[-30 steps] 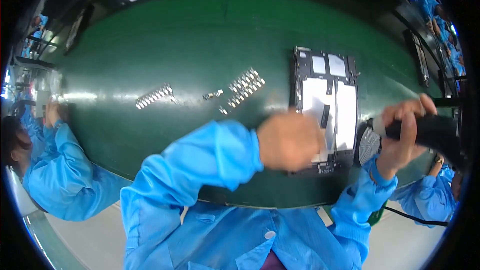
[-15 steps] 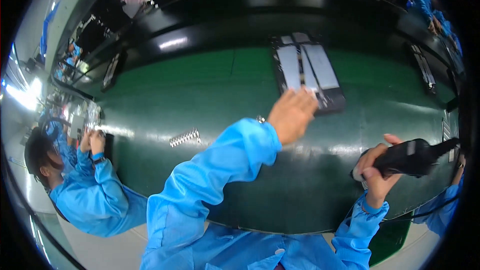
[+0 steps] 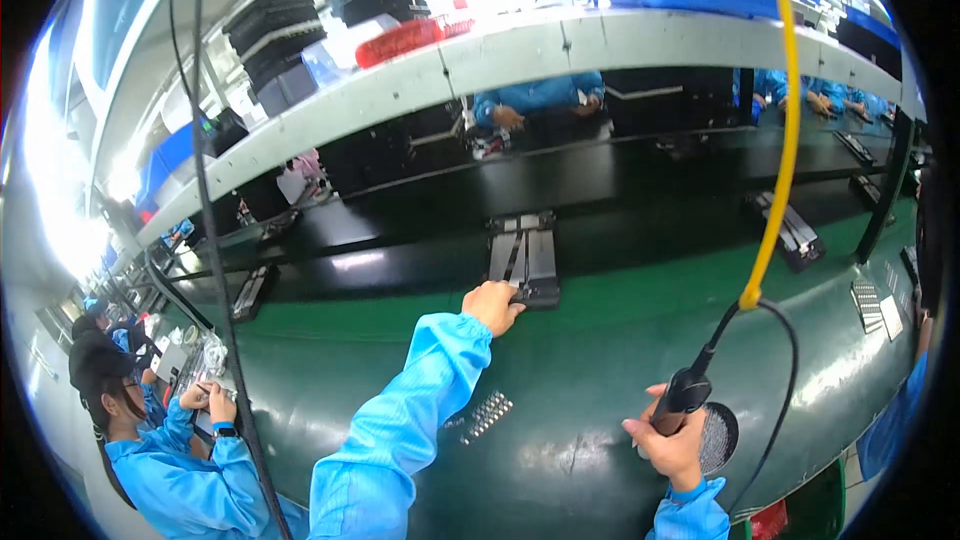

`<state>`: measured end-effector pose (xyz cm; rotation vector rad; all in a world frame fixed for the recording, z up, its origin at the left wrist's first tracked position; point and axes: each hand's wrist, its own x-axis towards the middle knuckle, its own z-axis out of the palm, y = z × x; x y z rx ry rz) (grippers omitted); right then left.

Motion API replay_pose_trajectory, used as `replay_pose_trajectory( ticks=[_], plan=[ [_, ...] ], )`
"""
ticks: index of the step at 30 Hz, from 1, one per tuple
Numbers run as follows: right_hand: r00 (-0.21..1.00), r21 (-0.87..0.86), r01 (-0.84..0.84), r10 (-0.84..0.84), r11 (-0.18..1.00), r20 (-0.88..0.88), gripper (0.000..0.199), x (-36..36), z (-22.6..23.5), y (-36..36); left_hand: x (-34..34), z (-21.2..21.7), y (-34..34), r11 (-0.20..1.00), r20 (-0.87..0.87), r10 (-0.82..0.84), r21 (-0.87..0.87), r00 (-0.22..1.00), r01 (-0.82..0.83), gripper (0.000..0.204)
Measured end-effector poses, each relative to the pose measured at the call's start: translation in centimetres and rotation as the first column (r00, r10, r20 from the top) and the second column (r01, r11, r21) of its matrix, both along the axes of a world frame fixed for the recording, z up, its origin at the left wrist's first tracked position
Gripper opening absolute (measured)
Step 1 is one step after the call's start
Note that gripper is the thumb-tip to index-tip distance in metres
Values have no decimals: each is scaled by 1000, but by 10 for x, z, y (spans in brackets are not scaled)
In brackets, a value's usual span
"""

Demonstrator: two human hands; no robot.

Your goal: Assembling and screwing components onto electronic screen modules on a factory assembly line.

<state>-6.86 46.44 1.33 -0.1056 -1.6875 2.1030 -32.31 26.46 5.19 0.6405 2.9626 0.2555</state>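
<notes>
My left hand (image 3: 490,307) reaches forward, its fingers closed at the near left corner of a flat black device (image 3: 524,260) with long grey panels. The device lies mostly on the dark band beyond the green mat; the hand hides part of its near edge. At the right, my right hand (image 3: 674,445) is wrapped round a black electric screwdriver (image 3: 686,392), whose cord runs up from its top. Its tip is hidden by the hand. Close beside this hand is a round dark dish (image 3: 735,432) filled with small shiny pieces. A patch of small metal parts (image 3: 487,417) lies between my arms.
A yellow coiled cable (image 3: 785,150) hangs at right, and a black cable (image 3: 215,250) at left. A pale shelf (image 3: 600,35) crosses above the table. Similar devices (image 3: 788,230) lie along the dark band. A co-worker (image 3: 175,450) in blue sits at left.
The view has tilted up. My left hand and the device have moved farther away, onto the dark band. The screwdriver has swung from lying sideways to nearly upright, uncovering the dish.
</notes>
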Motion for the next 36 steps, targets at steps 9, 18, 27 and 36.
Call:
replay_pose_trajectory(
  ticks=[9, 18, 27, 36],
  plan=[
    [1000, 75, 0, 0, 997, 3, 33, -5, -13, -1, 42, 181, 31, 732, -931, -220, 41, 293, 680, 19],
    [996, 161, 9, 5, 987, -86, 29, -8, -13, -3, 18, 286, 26, 956, -994, 112, 113, 18, 271, 43],
    [995, 144, -58, 70, 988, -78, 29, -6, -9, -1, 15, 318, 45, 957, -808, 155, 265, 568, 116, 68],
    [995, 171, -45, 60, 984, -79, 30, -7, -15, 3, 48, 372, 195, 691, -829, -480, -155, 287, 706, 81]
  ],
)
